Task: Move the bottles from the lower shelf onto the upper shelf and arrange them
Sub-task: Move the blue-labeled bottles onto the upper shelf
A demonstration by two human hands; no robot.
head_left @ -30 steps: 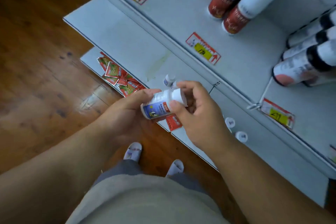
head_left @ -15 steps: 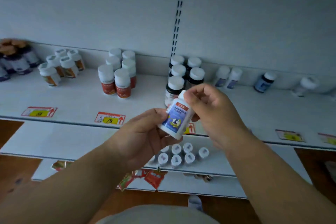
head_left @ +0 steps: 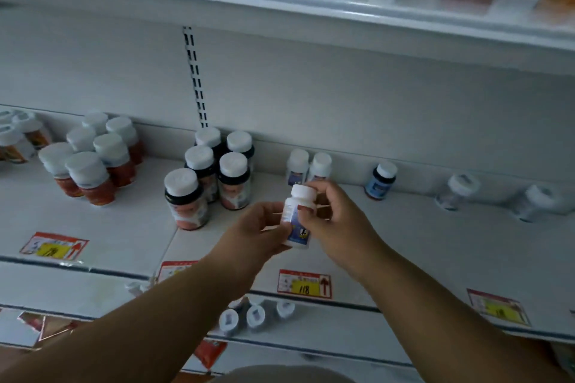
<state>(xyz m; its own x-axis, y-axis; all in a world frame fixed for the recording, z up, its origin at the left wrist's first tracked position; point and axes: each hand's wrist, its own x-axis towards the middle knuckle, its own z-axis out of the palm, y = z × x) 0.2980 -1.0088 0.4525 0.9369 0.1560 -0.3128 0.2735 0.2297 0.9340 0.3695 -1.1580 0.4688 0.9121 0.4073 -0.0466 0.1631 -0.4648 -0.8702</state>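
At frame centre, above the white upper shelf (head_left: 404, 246), left hand (head_left: 249, 233) and right hand (head_left: 334, 221) are both gripping a small white-capped plastic bottle (head_left: 297, 218); probably light, rigid, slick-labelled, best grasped around its body.

**Colours and patterns, shelf view**

Held bottle (head_left: 297, 221): white cap, white body, blue label. Left group of bottles (head_left: 90, 162): white caps, orange-red labels. Middle bottles (head_left: 208, 177): dark bodies, white caps. Price tag (head_left: 304, 284): red border, yellow patch. Shelf (head_left: 435, 246): white.
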